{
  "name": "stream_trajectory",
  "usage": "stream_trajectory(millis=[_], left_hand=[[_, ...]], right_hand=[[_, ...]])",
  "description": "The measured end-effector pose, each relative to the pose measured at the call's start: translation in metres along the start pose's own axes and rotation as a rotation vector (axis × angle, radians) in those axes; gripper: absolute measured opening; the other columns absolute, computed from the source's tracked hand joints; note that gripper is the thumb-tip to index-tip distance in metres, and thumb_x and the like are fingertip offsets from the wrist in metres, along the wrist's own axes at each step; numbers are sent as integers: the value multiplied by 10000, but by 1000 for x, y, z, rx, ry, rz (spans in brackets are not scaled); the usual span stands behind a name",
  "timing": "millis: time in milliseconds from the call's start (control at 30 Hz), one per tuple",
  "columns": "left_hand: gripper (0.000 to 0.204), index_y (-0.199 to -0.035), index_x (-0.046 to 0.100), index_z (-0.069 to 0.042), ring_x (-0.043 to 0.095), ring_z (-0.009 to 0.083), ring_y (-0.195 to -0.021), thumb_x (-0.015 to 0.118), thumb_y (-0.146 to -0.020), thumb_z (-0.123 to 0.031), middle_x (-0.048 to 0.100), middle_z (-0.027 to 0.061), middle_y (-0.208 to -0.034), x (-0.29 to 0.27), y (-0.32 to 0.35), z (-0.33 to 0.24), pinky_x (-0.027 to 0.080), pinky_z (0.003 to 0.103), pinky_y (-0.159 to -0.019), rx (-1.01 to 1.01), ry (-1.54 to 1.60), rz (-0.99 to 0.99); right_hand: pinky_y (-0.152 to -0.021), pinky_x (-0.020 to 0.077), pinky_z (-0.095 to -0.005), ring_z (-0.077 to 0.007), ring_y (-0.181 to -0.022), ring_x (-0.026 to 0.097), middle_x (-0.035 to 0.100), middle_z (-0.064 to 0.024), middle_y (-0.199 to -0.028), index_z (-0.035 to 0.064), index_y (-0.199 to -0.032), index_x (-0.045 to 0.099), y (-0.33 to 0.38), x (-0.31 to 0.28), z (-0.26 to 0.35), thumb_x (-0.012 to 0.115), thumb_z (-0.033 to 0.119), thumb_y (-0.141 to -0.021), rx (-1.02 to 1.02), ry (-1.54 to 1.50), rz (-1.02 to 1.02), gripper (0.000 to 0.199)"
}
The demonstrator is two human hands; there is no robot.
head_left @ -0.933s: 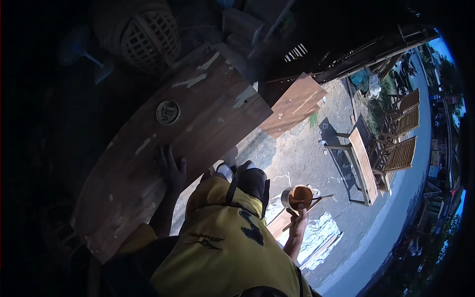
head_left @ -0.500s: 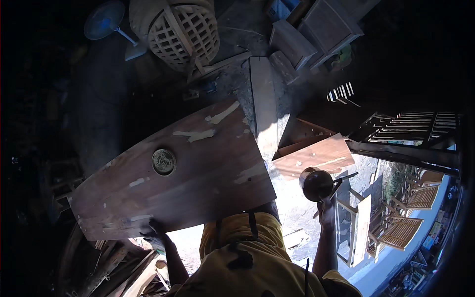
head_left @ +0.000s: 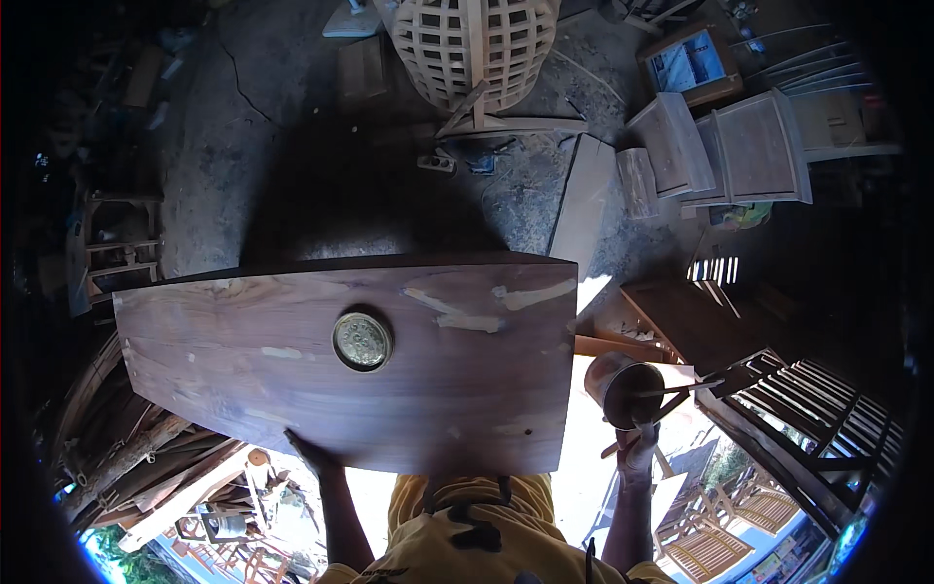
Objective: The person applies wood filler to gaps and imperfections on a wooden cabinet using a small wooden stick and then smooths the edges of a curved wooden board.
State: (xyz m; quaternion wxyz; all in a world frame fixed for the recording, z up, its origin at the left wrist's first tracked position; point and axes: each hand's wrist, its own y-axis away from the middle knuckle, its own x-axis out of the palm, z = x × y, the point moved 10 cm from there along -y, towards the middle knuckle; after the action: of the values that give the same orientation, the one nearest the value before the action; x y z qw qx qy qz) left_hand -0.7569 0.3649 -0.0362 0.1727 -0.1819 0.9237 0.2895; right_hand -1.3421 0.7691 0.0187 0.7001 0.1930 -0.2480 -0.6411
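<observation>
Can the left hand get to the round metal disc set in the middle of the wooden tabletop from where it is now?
Probably yes. The left hand rests on the near edge of the brown wooden tabletop, and the board between it and the round metal disc is bare. The right hand holds a dark metal can off to the side.

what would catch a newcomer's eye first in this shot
The big brown wooden tabletop fills the middle of the view, with a small round tin sitting near its centre and pale filler patches toward its right end. The left hand rests on its near edge, while the right hand holds up a metal can with sticks across it, just off the right end. Behind, a wooden lattice basket chair stands on the dirt floor.
</observation>
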Motion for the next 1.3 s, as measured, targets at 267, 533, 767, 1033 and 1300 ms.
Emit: stream_trajectory(millis=[267,533,767,1033,1300], left_hand=[[781,-1617,131,-42,243,313,-1516,236,-1064,-583,146,157,-1677,-8,0,6,240,491,-1234,-48,53,-41],[780,-1617,192,-76,292,298,-1490,330,-1053,-596,218,130,-1662,30,-4,-6,256,446,-1220,-139,372,-54],[711,-1408,541,29,587,239,-1197,590,-989,-544,613,165,-1336,83,6,-51,445,348,-1049,-193,479,-166],[895,-1354,523,109,642,399,-1154,747,-835,-584,662,292,-1228,75,7,-71,468,436,-1045,-94,364,-382],[1006,-1424,435,118,601,447,-1218,785,-792,-583,612,348,-1280,63,17,-81,458,440,-1063,21,449,-461]], right_hand=[[-396,351,-226,-96,-573,528,592,-40,-872,30,-1156,562,-10,73,29,666,131,-844,46,61,55,344],[-395,359,-229,-145,-510,531,655,-107,-875,-8,-1189,574,-28,117,72,665,280,-874,-135,117,76,436],[-385,326,-199,-149,-630,643,688,-105,-1012,13,-1323,525,-70,162,121,644,293,-887,-178,224,290,532],[-403,362,-192,-202,-786,690,653,-131,-1199,89,-1411,462,-51,285,152,674,333,-898,-231,267,602,606],[-497,381,-220,-150,-765,669,667,-81,-977,13,-1293,535,56,353,96,636,348,-882,-157,525,675,539]])
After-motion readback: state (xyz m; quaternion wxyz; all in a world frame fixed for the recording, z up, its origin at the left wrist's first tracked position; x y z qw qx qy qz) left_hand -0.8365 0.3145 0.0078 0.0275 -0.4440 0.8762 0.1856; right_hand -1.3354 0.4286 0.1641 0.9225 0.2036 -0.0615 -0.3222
